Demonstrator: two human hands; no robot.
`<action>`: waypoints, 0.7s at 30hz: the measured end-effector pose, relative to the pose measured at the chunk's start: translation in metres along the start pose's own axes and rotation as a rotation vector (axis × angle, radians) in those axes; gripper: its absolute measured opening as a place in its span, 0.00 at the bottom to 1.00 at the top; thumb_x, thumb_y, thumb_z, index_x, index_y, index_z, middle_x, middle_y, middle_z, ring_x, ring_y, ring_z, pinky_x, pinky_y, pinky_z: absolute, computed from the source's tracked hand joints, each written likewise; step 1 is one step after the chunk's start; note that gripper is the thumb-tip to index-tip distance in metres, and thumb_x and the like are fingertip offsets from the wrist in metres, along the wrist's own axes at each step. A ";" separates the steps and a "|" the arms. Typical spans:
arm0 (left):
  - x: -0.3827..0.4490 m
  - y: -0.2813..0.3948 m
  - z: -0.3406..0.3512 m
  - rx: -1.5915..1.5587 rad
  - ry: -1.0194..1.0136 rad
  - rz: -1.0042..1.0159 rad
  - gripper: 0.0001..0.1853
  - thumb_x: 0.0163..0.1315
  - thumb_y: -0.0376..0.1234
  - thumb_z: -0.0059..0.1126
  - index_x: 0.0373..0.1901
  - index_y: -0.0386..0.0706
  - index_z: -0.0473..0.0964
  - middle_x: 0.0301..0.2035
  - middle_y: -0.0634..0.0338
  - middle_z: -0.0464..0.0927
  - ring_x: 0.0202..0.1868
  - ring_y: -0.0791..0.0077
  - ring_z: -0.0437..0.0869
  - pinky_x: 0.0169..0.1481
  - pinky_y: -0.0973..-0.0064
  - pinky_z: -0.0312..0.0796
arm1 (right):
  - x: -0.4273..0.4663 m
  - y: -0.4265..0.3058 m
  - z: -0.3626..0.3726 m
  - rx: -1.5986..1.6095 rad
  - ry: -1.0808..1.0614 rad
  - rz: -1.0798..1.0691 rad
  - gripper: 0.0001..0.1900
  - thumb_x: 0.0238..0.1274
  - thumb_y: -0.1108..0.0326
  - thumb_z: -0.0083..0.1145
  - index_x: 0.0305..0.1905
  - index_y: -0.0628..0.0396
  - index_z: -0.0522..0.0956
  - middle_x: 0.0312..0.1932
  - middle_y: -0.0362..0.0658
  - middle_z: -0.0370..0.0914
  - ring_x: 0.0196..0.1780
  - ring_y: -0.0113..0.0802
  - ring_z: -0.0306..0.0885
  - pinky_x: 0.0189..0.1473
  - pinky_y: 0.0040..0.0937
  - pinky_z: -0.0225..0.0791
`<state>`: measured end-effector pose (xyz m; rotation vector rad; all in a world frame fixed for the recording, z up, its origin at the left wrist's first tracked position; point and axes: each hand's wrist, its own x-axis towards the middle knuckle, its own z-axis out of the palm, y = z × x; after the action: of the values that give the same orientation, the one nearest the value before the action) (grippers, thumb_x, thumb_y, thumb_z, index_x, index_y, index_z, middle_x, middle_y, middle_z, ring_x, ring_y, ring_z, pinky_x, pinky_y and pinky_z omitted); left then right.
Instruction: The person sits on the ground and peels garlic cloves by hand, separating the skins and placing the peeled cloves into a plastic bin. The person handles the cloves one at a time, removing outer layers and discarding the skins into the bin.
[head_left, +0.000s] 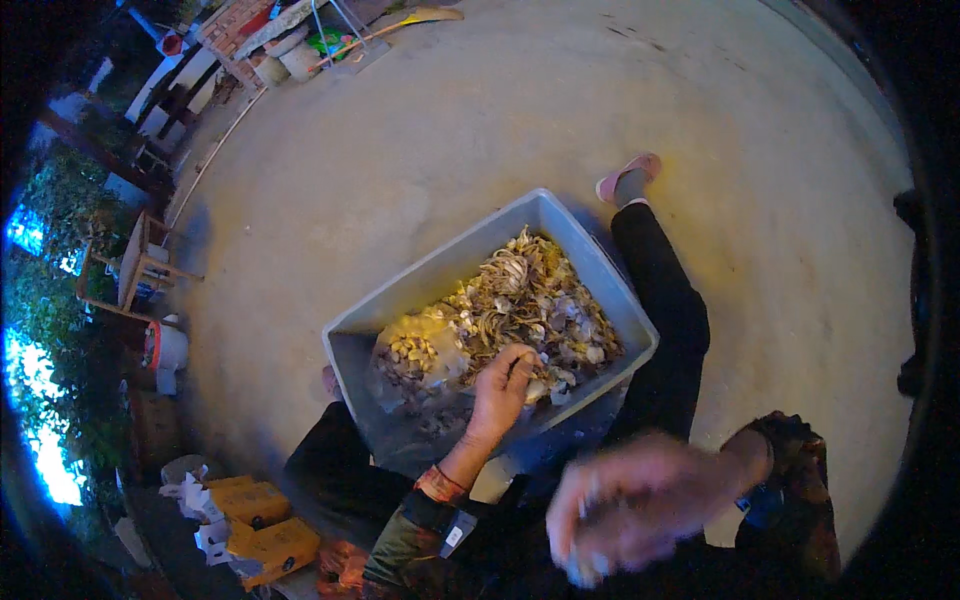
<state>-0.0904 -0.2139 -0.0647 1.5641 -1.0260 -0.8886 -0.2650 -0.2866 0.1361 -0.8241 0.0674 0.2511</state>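
A grey plastic tub (442, 279) stands tilted across the view between the person's legs. Heaped inside are dried, stringy plant pieces (510, 274) with pale, papery bits among them. At the tub's left side lies a clear plastic bag (450, 352) with small yellowish pieces (409, 351) in or under it. My left hand (504, 390) reaches over the near rim, fingertips bent together at the heap; whether a piece is between them cannot be told. Blurred by motion, my right hand (630, 502) is raised at the lower right, outside the tub, its fingers curled; what it may hold is unclear.
Orange cardboard boxes (274, 544) with torn white paper lie at the lower left. A wooden chair (139, 262) and a white bucket (169, 346) stand at the left edge. A broom (405, 25) lies at the top. The person's pink shoe (630, 176) rests on the concrete floor (300, 225).
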 end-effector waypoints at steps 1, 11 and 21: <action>-0.001 -0.004 -0.001 0.016 0.009 0.021 0.06 0.64 0.31 0.46 0.32 0.38 0.71 0.27 0.60 0.73 0.31 0.77 0.72 0.39 0.78 0.67 | 0.000 0.002 0.008 -0.133 -0.054 -0.087 0.12 0.64 0.62 0.50 0.46 0.56 0.71 0.35 0.39 0.74 0.31 0.21 0.72 0.32 0.19 0.66; -0.002 -0.008 -0.002 0.010 0.001 0.010 0.07 0.64 0.31 0.45 0.32 0.37 0.71 0.28 0.60 0.73 0.35 0.75 0.73 0.43 0.77 0.66 | 0.011 -0.003 0.039 -0.255 -0.181 -0.211 0.08 0.61 0.64 0.53 0.42 0.54 0.72 0.31 0.41 0.75 0.29 0.25 0.74 0.30 0.22 0.64; 0.000 -0.014 0.001 0.017 0.027 0.088 0.06 0.63 0.32 0.48 0.34 0.38 0.69 0.26 0.58 0.73 0.31 0.74 0.75 0.39 0.77 0.68 | 0.020 -0.005 0.038 -0.158 -0.248 -0.050 0.09 0.61 0.64 0.52 0.43 0.55 0.71 0.34 0.41 0.75 0.35 0.28 0.76 0.35 0.24 0.66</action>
<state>-0.0890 -0.2123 -0.0781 1.5291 -1.0774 -0.7979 -0.2457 -0.2582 0.1618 -0.9443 -0.2081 0.3123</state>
